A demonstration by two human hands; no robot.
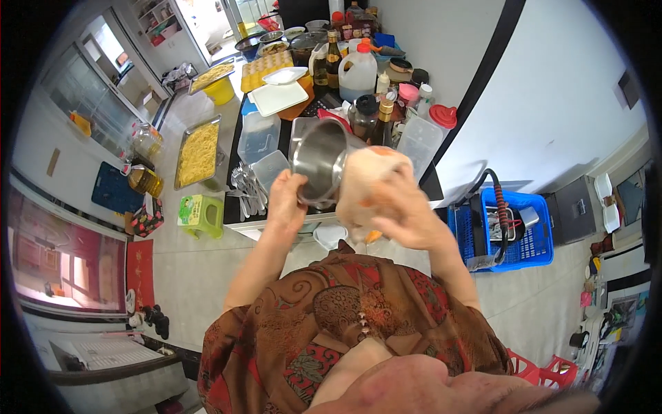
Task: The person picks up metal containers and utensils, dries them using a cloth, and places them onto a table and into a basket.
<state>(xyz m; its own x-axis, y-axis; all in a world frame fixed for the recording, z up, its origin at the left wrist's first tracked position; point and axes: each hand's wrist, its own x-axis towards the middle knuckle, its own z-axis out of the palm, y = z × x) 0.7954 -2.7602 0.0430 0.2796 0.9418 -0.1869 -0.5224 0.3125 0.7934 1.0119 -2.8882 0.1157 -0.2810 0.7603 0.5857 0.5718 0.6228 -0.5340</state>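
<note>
My left hand [289, 199] grips the rim and side of a shiny stainless steel pot [323, 160], tilted so that its hollow inside shows. Against the pot's right side is a pale cloth with orange patches [370, 181], blurred, and my right hand [408, 215] is on it. Below and left of the pot, metal forks and spoons [248, 189] lie at the counter's edge beside a translucent plastic container [271, 168]. A larger clear plastic box [258, 137] stands behind them.
Dark glass bottles [382, 124], a plastic jug [358, 75] and lidded jars crowd the black counter. A tray of yellow noodles [199, 152] stands at the left, above a green stool [201, 215]. On the floor at the right is a blue basket [543, 227] with a black handle.
</note>
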